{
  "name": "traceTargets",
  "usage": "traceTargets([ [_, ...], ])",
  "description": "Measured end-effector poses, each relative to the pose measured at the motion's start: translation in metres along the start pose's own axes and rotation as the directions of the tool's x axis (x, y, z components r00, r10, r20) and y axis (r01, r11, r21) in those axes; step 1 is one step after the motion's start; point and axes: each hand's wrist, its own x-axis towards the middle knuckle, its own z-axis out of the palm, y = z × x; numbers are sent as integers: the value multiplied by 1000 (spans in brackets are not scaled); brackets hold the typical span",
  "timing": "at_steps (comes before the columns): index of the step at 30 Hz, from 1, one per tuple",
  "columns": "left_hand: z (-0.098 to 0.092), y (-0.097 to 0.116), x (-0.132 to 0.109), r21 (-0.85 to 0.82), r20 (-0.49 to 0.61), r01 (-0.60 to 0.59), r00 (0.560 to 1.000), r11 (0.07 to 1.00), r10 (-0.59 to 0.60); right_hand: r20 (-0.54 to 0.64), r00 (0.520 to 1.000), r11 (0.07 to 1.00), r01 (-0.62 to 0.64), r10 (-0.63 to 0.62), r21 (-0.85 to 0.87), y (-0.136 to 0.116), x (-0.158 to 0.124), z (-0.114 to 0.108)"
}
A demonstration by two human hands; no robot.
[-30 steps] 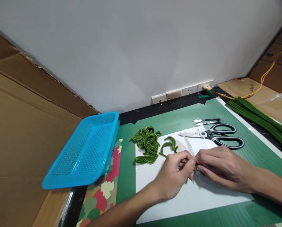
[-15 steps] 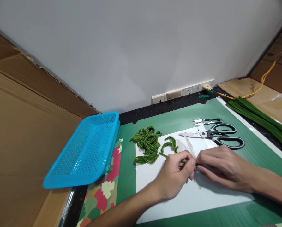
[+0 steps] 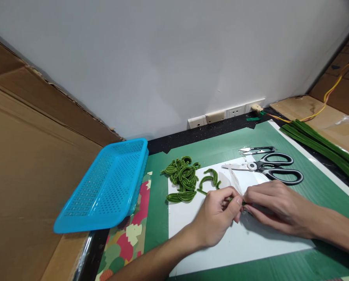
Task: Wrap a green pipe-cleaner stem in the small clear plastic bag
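My left hand (image 3: 219,214) and my right hand (image 3: 275,205) meet over the white sheet (image 3: 203,249), both closed in a pinch. Between their fingertips shows a small bit of green pipe cleaner (image 3: 244,202), mostly hidden by the fingers. Just behind it stands a thin clear plastic strip (image 3: 235,180). Left of my hands, a heap of bent green pipe-cleaner pieces (image 3: 183,175) lies on the sheet's corner. A few curved pieces (image 3: 211,177) rest closer to my left hand. Scissors (image 3: 268,168) with black and grey handles lie beyond my right hand, beside small thread snips (image 3: 258,150).
A blue plastic basket (image 3: 133,187) stands at the left, by a cardboard panel (image 3: 42,164). Long green pipe cleaners (image 3: 323,148) lie at the right edge. Sockets with a plug (image 3: 256,108) and yellow cable (image 3: 332,88) run along the wall. A green mat (image 3: 156,218) covers the table.
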Motion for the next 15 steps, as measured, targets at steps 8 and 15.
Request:
traceTargets([
  [8, -1, -1, -1, 7, 5, 8, 1000, 1000, -8, 7, 1000, 1000, -2, 2, -5, 0, 2, 0],
  [15, -1, -1, -1, 15, 5, 18, 1000, 1000, -18, 14, 1000, 1000, -10, 10, 3, 0, 2, -1],
])
